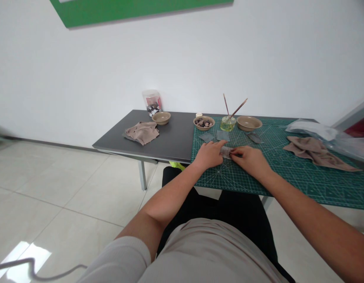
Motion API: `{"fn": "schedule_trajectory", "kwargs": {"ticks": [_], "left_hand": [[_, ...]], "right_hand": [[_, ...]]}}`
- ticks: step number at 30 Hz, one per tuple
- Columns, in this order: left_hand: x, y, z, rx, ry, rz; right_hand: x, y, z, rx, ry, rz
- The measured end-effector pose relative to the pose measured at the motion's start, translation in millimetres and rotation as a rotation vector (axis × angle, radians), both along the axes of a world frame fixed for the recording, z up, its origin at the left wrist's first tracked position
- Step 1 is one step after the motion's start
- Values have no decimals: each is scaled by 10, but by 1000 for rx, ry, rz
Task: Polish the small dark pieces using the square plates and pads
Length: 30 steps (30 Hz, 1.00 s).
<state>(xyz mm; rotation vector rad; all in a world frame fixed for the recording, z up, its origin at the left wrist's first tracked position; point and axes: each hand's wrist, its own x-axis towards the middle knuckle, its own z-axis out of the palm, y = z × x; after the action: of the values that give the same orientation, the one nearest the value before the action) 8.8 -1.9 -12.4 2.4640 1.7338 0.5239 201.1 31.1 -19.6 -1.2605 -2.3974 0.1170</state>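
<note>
On the green cutting mat (219, 177) lies a small greyish piece of sheet (226, 152) between my two hands. My left hand (209, 154) rests with its fingers stretched out, the fingertips at the left end of that piece. At its right end my right hand (248, 159) is closed in a pinch. Something small and dark shows at the right fingertips, too small to name. Just beyond are flat grey squares (223, 135) and another grey piece (254, 137).
Behind the hands stand a bowl of small brown blocks (204, 123), a glass jar (227, 124) holding two brushes, and a brown bowl (249, 123). Crumpled brown cloth (316, 152) and clear plastic (323, 131) lie right. Leftward are another cloth (143, 132), bowl (161, 118) and plastic tub (152, 103).
</note>
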Motion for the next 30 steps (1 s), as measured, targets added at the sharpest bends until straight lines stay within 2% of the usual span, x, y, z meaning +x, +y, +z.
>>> {"fn": "schedule_trajectory", "kwargs": {"ticks": [3, 7, 12, 18, 22, 30], "left_hand": [[9, -10, 17, -11, -10, 15], [4, -8, 6, -22, -81, 36], [-11, 9, -17, -26, -110, 13], [-9, 3, 1, -43, -74, 22], [-6, -13, 14, -38, -61, 17], [-8, -10, 14, -25, -82, 14]], "right_hand": [[-124, -62, -3, -1, -9, 33], [-231, 40, -18, -7, -1, 41], [-182, 164, -8, 8, -6, 13], [-112, 4, -23, 39, -22, -31], [-173, -57, -71, 38, 28, 7], [-286, 77, -61, 18, 24, 14]]}}
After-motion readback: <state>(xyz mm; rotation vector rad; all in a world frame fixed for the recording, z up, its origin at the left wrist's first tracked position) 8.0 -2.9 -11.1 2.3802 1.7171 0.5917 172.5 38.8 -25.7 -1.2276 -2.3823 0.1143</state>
